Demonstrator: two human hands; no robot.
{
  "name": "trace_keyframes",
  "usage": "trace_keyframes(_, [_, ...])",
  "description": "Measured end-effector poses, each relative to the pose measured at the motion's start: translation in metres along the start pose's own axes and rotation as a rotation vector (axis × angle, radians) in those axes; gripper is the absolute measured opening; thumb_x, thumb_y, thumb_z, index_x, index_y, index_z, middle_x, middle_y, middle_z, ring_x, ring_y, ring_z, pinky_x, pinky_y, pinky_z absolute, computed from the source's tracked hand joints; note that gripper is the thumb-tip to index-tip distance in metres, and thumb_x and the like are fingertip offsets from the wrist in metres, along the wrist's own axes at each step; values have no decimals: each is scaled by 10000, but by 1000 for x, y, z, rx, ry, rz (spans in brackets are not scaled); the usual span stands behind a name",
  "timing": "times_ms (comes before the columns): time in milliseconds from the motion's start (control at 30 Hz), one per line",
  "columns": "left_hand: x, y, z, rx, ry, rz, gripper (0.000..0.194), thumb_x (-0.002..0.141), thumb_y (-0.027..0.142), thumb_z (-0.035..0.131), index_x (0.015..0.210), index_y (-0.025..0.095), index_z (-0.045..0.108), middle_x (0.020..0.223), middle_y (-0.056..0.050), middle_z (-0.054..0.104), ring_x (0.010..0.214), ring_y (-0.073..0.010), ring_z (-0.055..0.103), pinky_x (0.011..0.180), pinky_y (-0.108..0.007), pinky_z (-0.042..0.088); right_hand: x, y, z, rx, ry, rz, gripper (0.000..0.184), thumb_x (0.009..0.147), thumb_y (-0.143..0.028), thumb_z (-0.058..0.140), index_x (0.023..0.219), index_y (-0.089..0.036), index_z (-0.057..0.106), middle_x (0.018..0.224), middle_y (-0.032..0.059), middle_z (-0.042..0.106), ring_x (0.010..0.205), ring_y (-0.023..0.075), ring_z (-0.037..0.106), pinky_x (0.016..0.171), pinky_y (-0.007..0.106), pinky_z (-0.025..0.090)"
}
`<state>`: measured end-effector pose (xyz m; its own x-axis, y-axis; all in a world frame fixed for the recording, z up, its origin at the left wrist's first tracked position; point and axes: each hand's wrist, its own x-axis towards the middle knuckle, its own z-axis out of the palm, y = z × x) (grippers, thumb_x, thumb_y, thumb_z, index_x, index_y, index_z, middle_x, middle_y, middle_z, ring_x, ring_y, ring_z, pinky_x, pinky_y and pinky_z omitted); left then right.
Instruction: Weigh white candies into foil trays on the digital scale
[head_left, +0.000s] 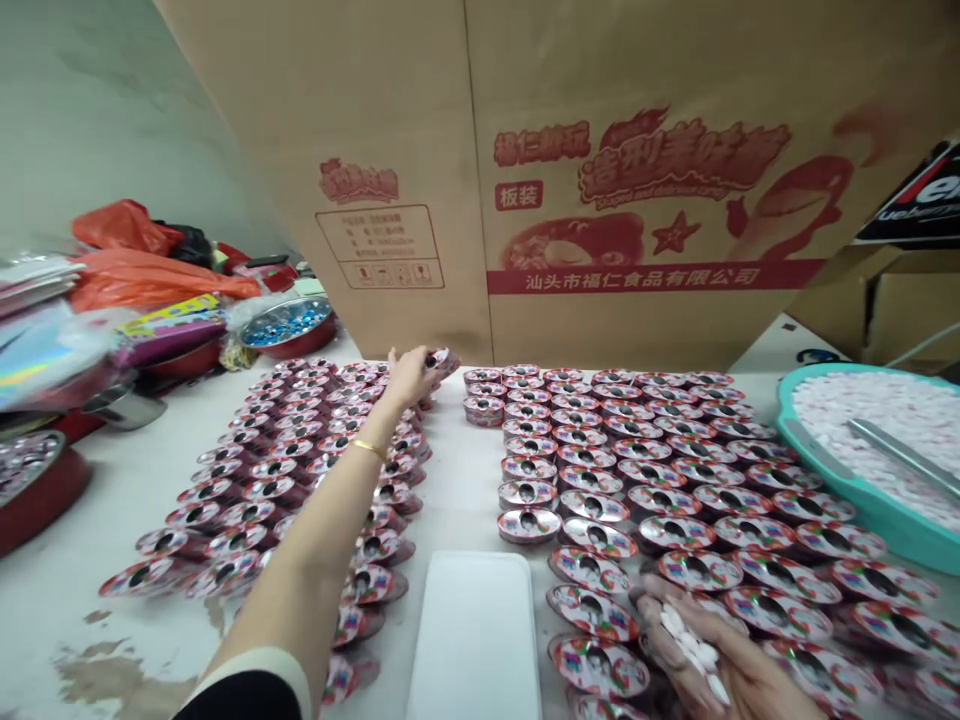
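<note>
At the far end of the left block of packs, my left hand (411, 376) is closed on a small oval container (442, 361) with a dark round hole in its top. Rows of similar red-and-silver oval containers (275, 467) stand below my left forearm. Palm up and cupped, my right hand (720, 660) holds several white candies (690, 643). It is over the near part of the right block of oval containers (648, 472). Between the two blocks lies a white rectangular plastic lid or tray (472, 640).
A teal basin (795, 425) of white candies, with a metal scoop handle (904, 455), stands at the right. A large printed cardboard box (405, 90) closes off the back. On the left are a bowl of blue pieces (289, 325), a red basin (45, 500) and orange bags (150, 280).
</note>
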<state>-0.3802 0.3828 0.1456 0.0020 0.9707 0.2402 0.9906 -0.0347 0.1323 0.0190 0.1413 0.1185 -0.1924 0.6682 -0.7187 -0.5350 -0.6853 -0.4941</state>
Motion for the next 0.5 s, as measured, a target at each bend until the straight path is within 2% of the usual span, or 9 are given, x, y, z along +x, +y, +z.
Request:
trace_keyframes(100, [-52,16,-42,-82,-48,101,346,876,371,527,1171,189,537,1149,-84,646,1030,-207,603,926,-350,453,-9,9,13,-52,-88,9,316,704,-308,815,973,-206,683,888,10,663,561,44,539,444,120,435])
trace_keyframes(167, [-103,34,-61,-154,-126,298,315,868,356,541,1144,203,561,1121,-68,648,1007,-201,603,860,-313,463,-15,15,21,-144,-207,6,295,736,-355,797,915,-175,646,803,-1,620,475,6,409,403,117,333])
trace_keyframes(233, [-158,57,-72,-148,-265,402,272,878,326,529,1119,212,579,1062,-55,655,951,-196,613,804,-302,460,-19,20,28,-250,-331,14,289,789,-386,753,863,-149,605,725,-15,576,451,-6,339,427,126,300])
trace_keyframes(300, [-208,79,-72,-136,-393,460,251,897,328,518,1107,209,585,995,-49,660,904,-200,619,769,-310,456,-22,23,34,-355,-425,28,318,836,-432,698,849,-137,579,651,-32,521,441,-1,308,440,144,271])
trace_keyframes(367, [-248,96,-64,-128,-460,485,251,917,326,504,1120,201,581,982,-55,659,905,-216,622,767,-334,458,-24,27,41,-445,-474,28,358,822,-466,699,851,-138,558,656,-31,518,451,9,327,431,160,222])
trace_keyframes(433, [-272,105,-52,-121,-453,481,260,932,311,485,1149,195,570,1005,-69,658,935,-236,623,789,-363,462,-24,30,48,-533,-507,18,393,775,-477,734,866,-146,543,674,-28,534,454,17,336,420,173,165])
trace_keyframes(500, [-285,107,-42,-132,-398,471,299,936,309,483,1204,194,546,1067,-88,652,988,-250,616,830,-384,466,-23,32,57,-635,-532,-20,394,765,-479,729,886,-152,545,614,-43,514,442,28,324,426,181,155])
